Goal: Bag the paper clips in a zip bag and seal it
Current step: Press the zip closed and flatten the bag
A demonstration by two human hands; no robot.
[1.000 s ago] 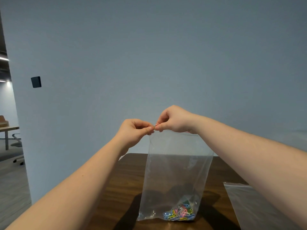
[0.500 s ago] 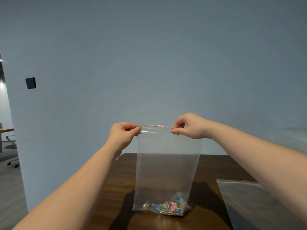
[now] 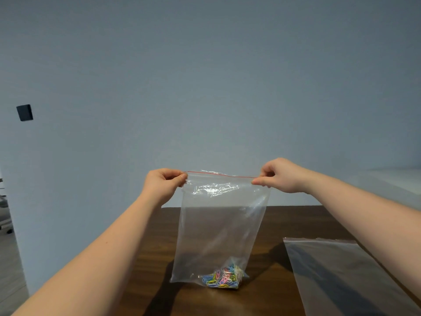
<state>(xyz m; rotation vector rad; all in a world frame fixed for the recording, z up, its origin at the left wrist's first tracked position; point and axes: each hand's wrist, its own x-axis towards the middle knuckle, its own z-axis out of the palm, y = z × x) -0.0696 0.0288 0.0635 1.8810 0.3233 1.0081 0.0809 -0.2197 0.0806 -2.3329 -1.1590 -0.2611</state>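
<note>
1. The left hand (image 3: 163,184) pinches the top left corner of the clear zip bag (image 3: 218,233), thumb and fingers pressed together on the plastic.
2. The right hand (image 3: 279,176) pinches the top right corner in the same way, so the bag hangs upright between the two hands, its top edge pulled taut.
3. A thin red zip line (image 3: 221,174) runs straight along that top edge from one pinch to the other (whether the zip is pressed closed along its full length cannot be told).
4. The paper clips (image 3: 222,278) lie in a small heap at the bottom of the bag, toward its right corner: blue, yellow, pink and green ones mixed together.
5. The bottom of the bag rests on the dark wooden table (image 3: 284,224), and the rest of the bag above the clips holds nothing.
6. A second clear plastic bag (image 3: 341,277) lies flat on the table to the right, apart from the held bag; nothing can be seen inside it.
</note>
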